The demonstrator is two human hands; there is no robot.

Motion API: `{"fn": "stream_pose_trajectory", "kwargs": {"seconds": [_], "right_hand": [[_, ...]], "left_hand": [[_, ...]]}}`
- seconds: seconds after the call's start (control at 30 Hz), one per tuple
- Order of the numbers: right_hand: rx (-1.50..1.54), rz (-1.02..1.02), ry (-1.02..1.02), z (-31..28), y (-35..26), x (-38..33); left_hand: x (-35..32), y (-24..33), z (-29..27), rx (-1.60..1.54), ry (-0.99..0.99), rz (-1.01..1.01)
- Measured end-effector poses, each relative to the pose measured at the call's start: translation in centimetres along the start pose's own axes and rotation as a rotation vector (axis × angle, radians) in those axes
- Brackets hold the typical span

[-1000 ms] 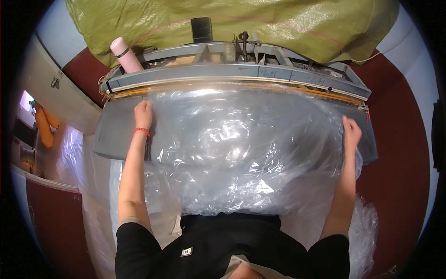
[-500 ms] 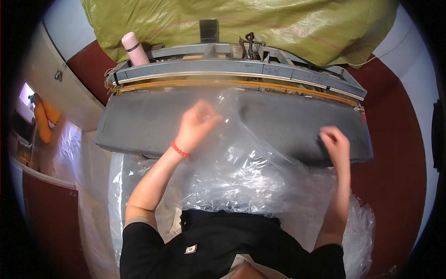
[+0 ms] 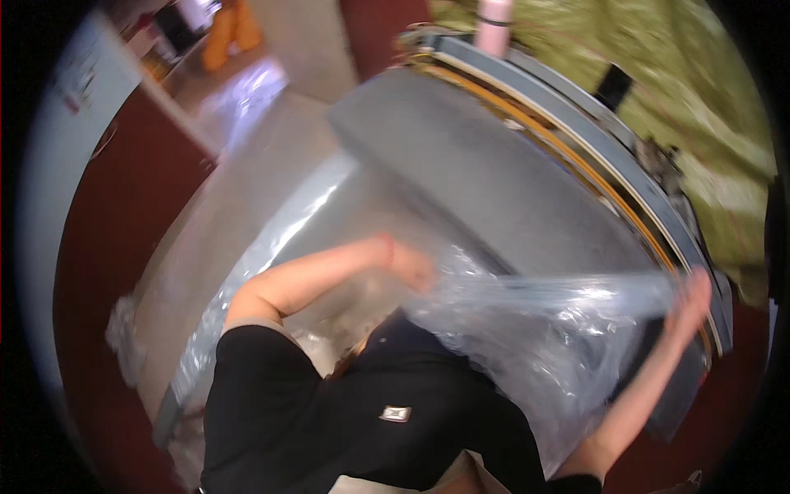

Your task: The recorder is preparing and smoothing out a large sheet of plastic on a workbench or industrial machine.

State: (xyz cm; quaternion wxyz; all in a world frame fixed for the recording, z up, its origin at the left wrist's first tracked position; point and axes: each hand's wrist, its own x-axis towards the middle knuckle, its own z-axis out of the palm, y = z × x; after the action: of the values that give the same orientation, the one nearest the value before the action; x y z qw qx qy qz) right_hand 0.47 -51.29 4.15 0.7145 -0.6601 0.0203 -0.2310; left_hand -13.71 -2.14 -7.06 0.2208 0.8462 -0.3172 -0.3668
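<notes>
A crumpled clear plastic sheet [image 3: 559, 362] lies over my front and the near edge of a long, grey cloth-covered work surface [image 3: 469, 156]. One strip of it is drawn taut between my two hands. My left hand [image 3: 410, 268], blurred and wearing a red bead bracelet, is closed on the left end of this strip, close to my body. Far to the right, my right hand [image 3: 690, 305] grips the other end near the work surface's right end. Motion smears the fingers of both hands, and the film partly covers the grey surface.
Behind the grey surface runs a metal frame [image 3: 568, 115] with an orange strip [image 3: 568, 155]. A pink bottle [image 3: 494, 29] and a clamp-like fitting [image 3: 658, 160] are by it. Green-yellow sheeting [image 3: 708, 99] hangs beyond. A long plastic roll [image 3: 280, 239] lies at left.
My view has turned left, so the work surface now slants. Both hands are on the plastic, the right reaching far out; its strip has been pulled taut between them.
</notes>
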Motion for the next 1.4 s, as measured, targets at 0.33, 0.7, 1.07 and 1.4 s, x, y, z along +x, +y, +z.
{"fn": "stream_pose_trajectory", "kwargs": {"seconds": [0.33,0.7,1.07,1.4], "right_hand": [[-0.960,-0.036,0.546,-36.7,8.1,1.8],[-1.269,0.096,0.733,-43.1,6.8,-1.5],[-1.180,-0.094,0.300,-40.0,11.6,3.7],[-1.733,-0.046,0.497,-31.9,3.6,0.2]], "left_hand": [[-21.4,-13.8,-11.1,0.685,1.540,-0.942],[-8.4,-5.3,-4.2,0.775,0.847,-0.471],[-13.8,-0.7,-25.5,0.580,2.232,-0.558],[-3.0,-17.9,-16.6,0.415,1.204,-0.774]]}}
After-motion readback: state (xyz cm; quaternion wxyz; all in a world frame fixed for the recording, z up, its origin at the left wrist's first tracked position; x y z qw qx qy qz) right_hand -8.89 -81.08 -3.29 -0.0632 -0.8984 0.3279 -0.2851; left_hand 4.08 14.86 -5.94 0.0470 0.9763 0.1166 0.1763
